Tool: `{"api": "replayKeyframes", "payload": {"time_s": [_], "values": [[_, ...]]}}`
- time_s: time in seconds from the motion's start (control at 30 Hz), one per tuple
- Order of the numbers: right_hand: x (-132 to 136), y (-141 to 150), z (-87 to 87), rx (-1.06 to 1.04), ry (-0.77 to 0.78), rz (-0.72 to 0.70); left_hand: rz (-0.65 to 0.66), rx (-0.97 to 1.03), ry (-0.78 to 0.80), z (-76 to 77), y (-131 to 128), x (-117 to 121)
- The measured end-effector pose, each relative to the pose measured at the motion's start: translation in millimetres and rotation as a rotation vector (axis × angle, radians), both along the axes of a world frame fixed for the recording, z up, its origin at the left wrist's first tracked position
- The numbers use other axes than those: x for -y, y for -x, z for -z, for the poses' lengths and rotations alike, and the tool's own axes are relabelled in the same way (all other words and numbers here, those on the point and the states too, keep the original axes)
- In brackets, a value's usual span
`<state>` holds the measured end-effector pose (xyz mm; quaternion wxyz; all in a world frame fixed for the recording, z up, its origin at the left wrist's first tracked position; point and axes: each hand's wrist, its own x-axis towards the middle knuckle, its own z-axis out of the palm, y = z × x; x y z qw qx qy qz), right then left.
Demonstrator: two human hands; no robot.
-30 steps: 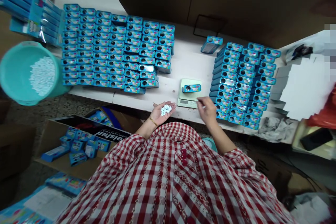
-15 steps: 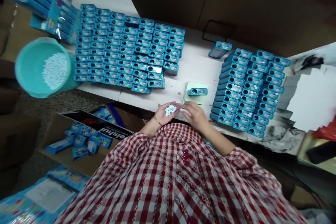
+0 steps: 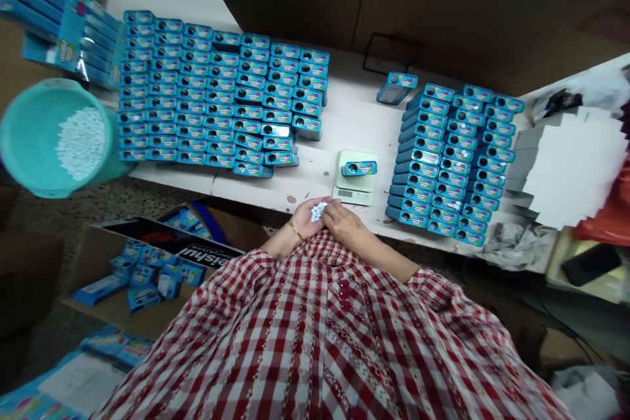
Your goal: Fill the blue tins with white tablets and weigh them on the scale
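My left hand [image 3: 306, 218] is palm up and cupped, holding a small pile of pale bluish-white candies [image 3: 317, 211]. Bent over the right side of that pile is my right hand [image 3: 343, 222], its fingers drawn together at the candies; its fingertips are partly hidden, so what they pinch cannot be made out. Just beyond both hands is a pale green digital scale [image 3: 361, 197] on the white table. A blue flat pack [image 3: 359, 168] with a dark round hole in its top stands on the scale pan.
Rows of blue packs [image 3: 216, 95] stand left, and another block of packs [image 3: 440, 164] right. One pack [image 3: 396, 88] stands apart near the cardboard. A teal tub [image 3: 54, 138] holds more candies. Below the table edge, a carton [image 3: 98, 252] contains blue packs. A phone [image 3: 590, 264] lies far right.
My right hand has moved left from beside the scale onto the candies in my left palm. The scale's display is now uncovered. The whole view has shifted slightly.
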<state>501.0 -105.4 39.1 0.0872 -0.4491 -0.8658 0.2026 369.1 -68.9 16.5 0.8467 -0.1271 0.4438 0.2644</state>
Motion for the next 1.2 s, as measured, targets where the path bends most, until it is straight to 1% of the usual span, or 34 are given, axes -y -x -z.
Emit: {"api": "replayKeyframes", "payload": {"time_s": [0.07, 0.1, 0.17, 0.23, 0.3, 0.33, 0.43, 0.5, 0.53, 0.7, 0.77, 0.83, 0.9, 1.03, 1.2], "values": [[-3, -7, 0.5, -0.037, -0.019, 0.016, -0.005, 0.009, -0.023, -1.8, -5, -4], [-5, -13, 0.0, -0.087, -0.032, 0.044, -0.011, 0.005, -0.035, -2.7, -7, -6], [-13, -25, -2.9, -0.238, -0.062, 0.15, -0.028, -0.001, -0.057, -5.0, -10, -11], [-27, -39, -6.6, -0.37, -0.09, 0.304, -0.041, 0.015, -0.078, -7.7, -12, -16], [-43, -51, -8.2, -0.395, -0.107, 0.435, -0.049, 0.033, -0.097, -10.3, -12, -19], [-52, -55, -7.7, -0.384, -0.109, 0.472, -0.052, 0.036, -0.102, -11.3, -12, -20], [-68, -65, -1.8, -0.358, -0.083, 0.51, -0.069, 0.026, -0.108, -12.3, -7, -21], [-69, -71, 1.4, -0.382, -0.078, 0.556, -0.081, 0.02, -0.108, -11.0, -1, -18], [-67, -76, 1.8, -0.405, -0.086, 0.603, -0.089, 0.014, -0.106, -9.8, 3, -16], [-47, -107, -4.5, -0.55, -0.195, 0.937, -0.123, -0.042, -0.087, -2.5, 23, -5], [-42, -116, -6.2, -0.6, -0.224, 1.017, -0.128, -0.061, -0.077, -0.5, 28, -2], [-40, -118, -6.5, -0.619, -0.217, 1.042, -0.127, -0.072, -0.066, 0.2, 29, -1], [-40, -114, -6.6, -0.608, -0.194, 1.027, -0.124, -0.078, -0.058, -0.5, 29, -1], [-45, -100, -8.4, -0.585, -0.168, 0.955, -0.128, -0.082, -0.055, -2.7, 30, -2], [-55, -79, -8.7, -0.59, -0.127, 0.857, -0.151, -0.104, -0.043, -1.3, 36, 0]]}}
